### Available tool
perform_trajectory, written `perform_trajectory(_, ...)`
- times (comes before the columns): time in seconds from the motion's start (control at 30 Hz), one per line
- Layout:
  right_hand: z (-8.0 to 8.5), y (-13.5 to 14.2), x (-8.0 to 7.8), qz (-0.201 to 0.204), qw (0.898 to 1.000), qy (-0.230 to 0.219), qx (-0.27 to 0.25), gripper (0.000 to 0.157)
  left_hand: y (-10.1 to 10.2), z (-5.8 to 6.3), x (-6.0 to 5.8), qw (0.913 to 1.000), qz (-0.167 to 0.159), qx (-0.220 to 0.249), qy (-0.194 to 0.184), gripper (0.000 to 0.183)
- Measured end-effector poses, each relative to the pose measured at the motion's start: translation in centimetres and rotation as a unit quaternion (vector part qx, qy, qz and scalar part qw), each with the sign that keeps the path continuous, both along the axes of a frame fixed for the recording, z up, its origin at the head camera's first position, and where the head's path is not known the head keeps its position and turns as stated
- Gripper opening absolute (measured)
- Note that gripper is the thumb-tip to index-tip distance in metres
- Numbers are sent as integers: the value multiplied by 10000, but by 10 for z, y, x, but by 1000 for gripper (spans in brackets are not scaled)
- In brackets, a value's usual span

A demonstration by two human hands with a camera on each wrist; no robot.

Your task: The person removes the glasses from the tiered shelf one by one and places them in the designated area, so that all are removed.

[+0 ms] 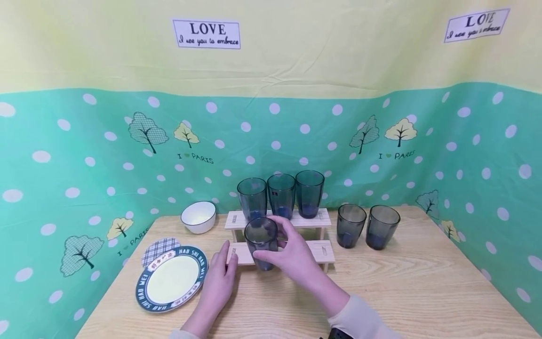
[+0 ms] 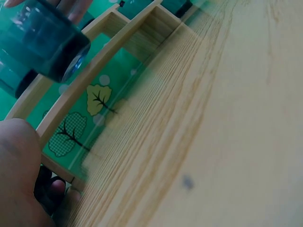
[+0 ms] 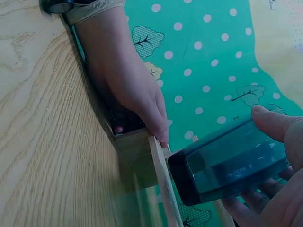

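My right hand (image 1: 292, 254) holds a smoky drinking glass (image 1: 260, 240), thumb on its near side and the other fingers around the far side. Its base hangs close over the lower step of a two-step wooden rack (image 1: 242, 254). At the rack's left end, my left hand (image 1: 218, 278) grips the lower step; the right wrist view shows its thumb on the board and the fingers curled at the end piece. Along the upper step stand three dark glasses, a left one (image 1: 252, 200), a middle one (image 1: 281, 195) and a right one (image 1: 310, 194).
Right of the rack, two shorter smoky glasses stand on the table, one nearer (image 1: 351, 226) and one farther right (image 1: 382, 228). On the left lie a plate with a green lettered rim (image 1: 141, 292) and a checked coaster (image 1: 158, 248). A white bowl (image 1: 199, 217) stands behind them. A printed curtain (image 1: 271, 127) encloses the table.
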State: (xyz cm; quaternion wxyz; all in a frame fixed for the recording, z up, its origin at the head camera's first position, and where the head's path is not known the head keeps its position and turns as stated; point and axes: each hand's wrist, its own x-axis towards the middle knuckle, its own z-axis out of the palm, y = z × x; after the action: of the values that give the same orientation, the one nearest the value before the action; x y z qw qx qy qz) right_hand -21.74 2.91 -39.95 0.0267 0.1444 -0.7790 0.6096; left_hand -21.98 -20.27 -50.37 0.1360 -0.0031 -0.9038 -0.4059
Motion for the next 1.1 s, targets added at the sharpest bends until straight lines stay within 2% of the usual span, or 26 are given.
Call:
perform_trajectory(0.43,15,50,12,-342,9992,-95,195,86,2,0,-2,9999,-11,91,-73,62)
perform_trajectory(0.57,18,71,14,-435,9983,-135,353,88,1,0,-2,10000,-16,72,-59,62)
perform_trajectory(0.77,23,103,22,-559,9977,-286,239,93,1,-1,-1,10000,-7,33,-60,63)
perform_trajectory(0.97,26,132,30,-788,9954,-100,538,91,1,1,-1,10000,7,60,-36,62)
perform_trajectory(1.1,28,151,34,-916,9937,-134,635,93,1,2,-1,10000,10,71,22,62)
